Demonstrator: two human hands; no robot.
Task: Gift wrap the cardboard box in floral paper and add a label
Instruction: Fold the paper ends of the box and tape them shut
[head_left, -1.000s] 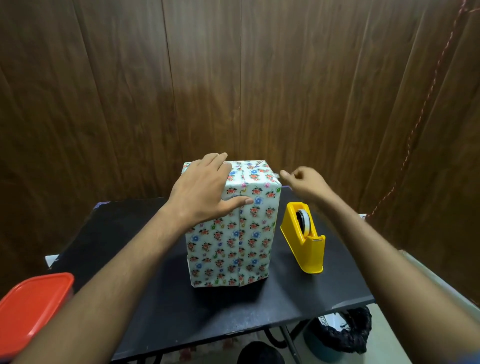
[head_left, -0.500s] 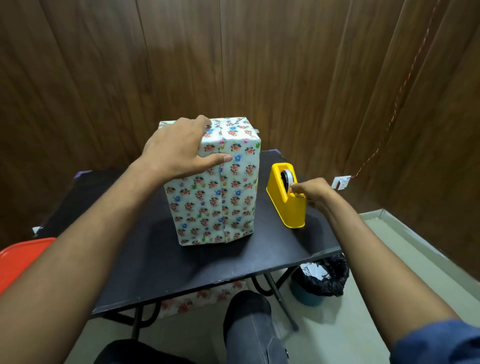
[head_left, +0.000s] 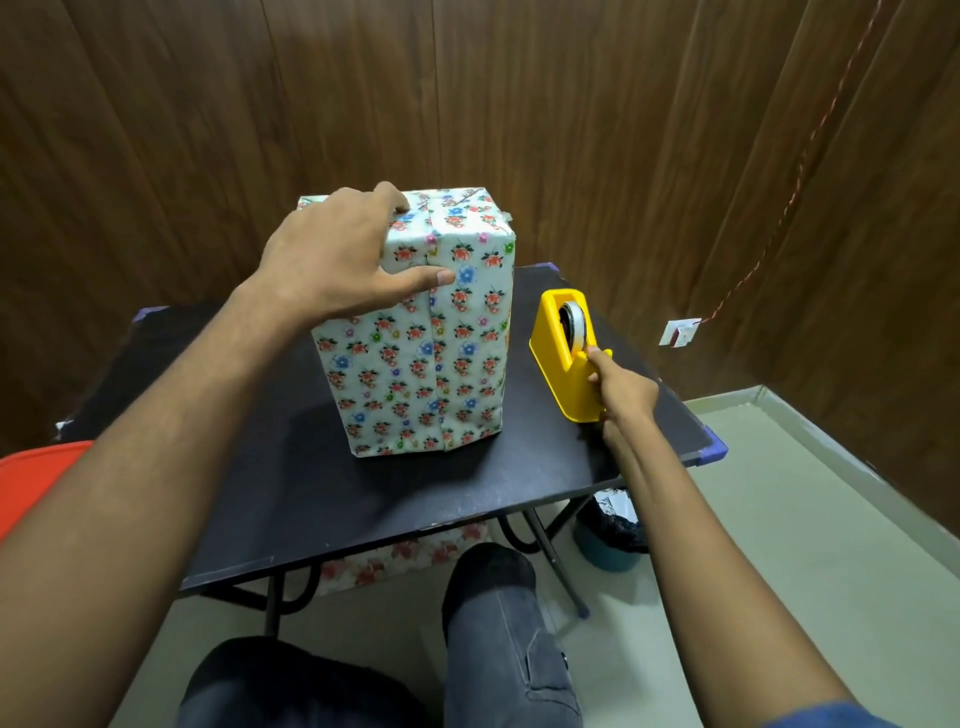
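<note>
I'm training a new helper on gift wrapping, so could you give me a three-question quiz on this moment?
1. True or false: the left hand rests on top of the wrapped box.
2. Which thing is the right hand touching? A) the red lid B) the yellow tape dispenser C) the bin
3. Fill in: the dispenser stands on the black table, to the ____ of the box, apart from it.

Key: 1 true, its thumb lies on the near face. 2 B, the fingers pinch at its near end. 3 right.
</note>
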